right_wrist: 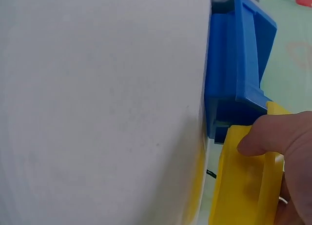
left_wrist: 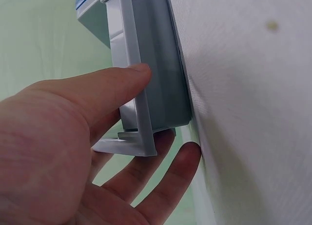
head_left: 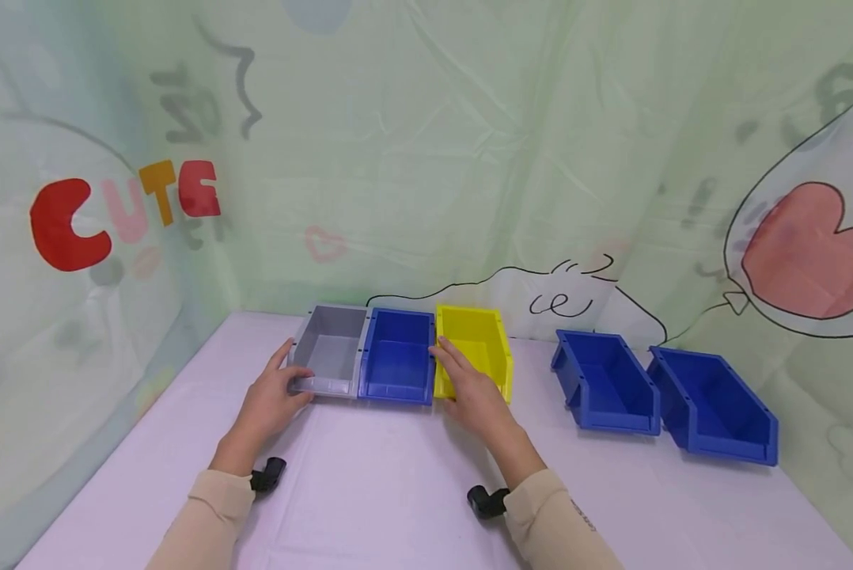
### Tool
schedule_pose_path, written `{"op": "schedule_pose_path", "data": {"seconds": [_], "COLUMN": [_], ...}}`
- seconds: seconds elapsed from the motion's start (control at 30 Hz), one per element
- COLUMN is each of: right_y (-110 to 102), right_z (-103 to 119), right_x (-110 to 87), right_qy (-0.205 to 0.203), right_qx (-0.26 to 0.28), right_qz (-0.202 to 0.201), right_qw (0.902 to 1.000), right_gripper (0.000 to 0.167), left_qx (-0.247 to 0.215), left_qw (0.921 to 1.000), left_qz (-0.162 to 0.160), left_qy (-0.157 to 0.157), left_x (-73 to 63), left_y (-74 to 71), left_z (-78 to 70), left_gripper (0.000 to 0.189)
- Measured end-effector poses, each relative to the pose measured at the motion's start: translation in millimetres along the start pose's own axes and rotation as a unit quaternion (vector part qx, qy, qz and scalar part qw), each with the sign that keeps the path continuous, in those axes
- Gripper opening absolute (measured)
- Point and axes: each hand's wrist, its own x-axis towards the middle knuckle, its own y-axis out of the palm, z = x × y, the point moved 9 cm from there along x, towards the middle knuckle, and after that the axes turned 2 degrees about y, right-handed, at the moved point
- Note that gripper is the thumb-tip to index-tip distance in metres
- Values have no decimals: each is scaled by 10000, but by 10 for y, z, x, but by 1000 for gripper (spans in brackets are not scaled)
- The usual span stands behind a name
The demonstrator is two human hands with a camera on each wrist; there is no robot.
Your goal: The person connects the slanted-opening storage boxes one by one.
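Note:
Three storage bins stand side by side: a grey bin, a blue bin in the middle and a yellow bin on the right. My left hand grips the grey bin at its front left corner. In the left wrist view its thumb lies on the front face, other fingers around the side. The yellow bin is held by my right hand, whose fingers reach over its left part near the blue bin. The right wrist view shows that thumb against the yellow front.
Two more blue bins, a nearer-left one and an outer one, stand at the right of the cloth-covered table. A printed curtain hangs close behind the bins. Black wrist cameras are strapped below both hands.

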Motion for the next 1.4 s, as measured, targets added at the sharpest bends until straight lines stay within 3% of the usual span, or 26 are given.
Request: {"op": "schedule_pose_path", "data": {"seconds": [1.4], "right_y": [44], "right_z": [19], "right_x": [-4], "right_qy": [49], "right_qx": [-256], "right_qz": [143], "right_qw": [9996], "right_gripper": [94], "left_qx": [52], "left_qw": [10000], "left_qz": [-14], "left_qy": [24], "left_x": [10], "left_y": [5], "left_z": [27], "left_gripper": [31]}}
